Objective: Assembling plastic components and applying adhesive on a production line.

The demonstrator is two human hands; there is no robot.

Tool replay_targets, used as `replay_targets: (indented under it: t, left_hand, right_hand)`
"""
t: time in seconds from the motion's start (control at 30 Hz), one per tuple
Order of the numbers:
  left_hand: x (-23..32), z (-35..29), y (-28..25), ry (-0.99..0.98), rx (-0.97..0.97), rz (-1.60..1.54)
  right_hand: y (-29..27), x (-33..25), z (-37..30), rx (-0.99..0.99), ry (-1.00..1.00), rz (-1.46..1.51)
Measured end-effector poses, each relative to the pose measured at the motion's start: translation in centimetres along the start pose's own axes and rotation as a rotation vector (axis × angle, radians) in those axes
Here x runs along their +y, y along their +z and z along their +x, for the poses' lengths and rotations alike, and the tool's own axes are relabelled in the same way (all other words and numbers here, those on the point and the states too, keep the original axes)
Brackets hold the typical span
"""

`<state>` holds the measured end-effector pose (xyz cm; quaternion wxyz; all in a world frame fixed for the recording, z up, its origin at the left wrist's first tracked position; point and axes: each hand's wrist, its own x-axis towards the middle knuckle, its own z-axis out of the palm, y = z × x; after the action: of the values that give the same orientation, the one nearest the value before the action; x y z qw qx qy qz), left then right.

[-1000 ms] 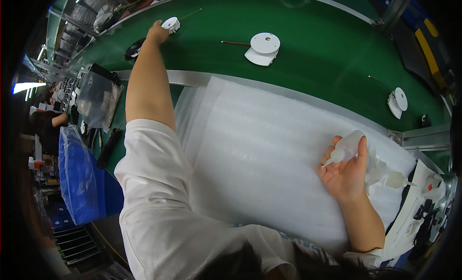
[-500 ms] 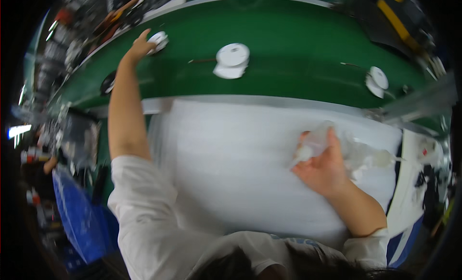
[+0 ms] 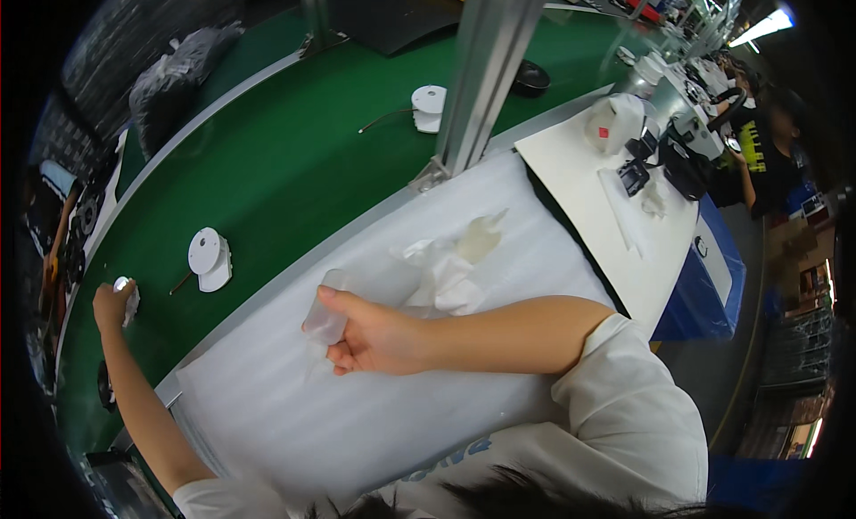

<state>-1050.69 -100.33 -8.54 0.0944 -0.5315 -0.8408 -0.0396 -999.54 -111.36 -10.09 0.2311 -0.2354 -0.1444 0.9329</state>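
My left hand is out over the green belt, its fingers closed on the edge of a small white round device, which the hand partly hides. My right hand is wrapped around a translucent plastic bottle, held tilted above a white foam mat. Further right along the belt sits another white round device with a short wire. A crumpled white cloth lies on the mat beyond my right wrist, with a yellowish translucent bottle against it.
A metal post rises at the mat's far edge. Behind it stand a third white device and a black round part on the green belt. To the right, a white board carries black items. Another person is at far right.
The whole view has swung to the right, showing more of the right-hand board. My left hand's fingers have closed on the device, and my right hand still grips the bottle.
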Motion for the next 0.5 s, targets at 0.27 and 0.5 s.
replay_targets:
  t: [0.27,0.5]
  left_hand:
    - [-0.1,-4.8,-3.5,0.011,-0.279,-0.412]
    - [-8.2,-1.2,-5.2,0.207,-0.537,-0.191]
  right_hand:
    - [3.7,3.5,5.6,-0.021,-0.003,-0.003]
    - [9.5,10.1,14.7,-0.043,0.059,-0.036]
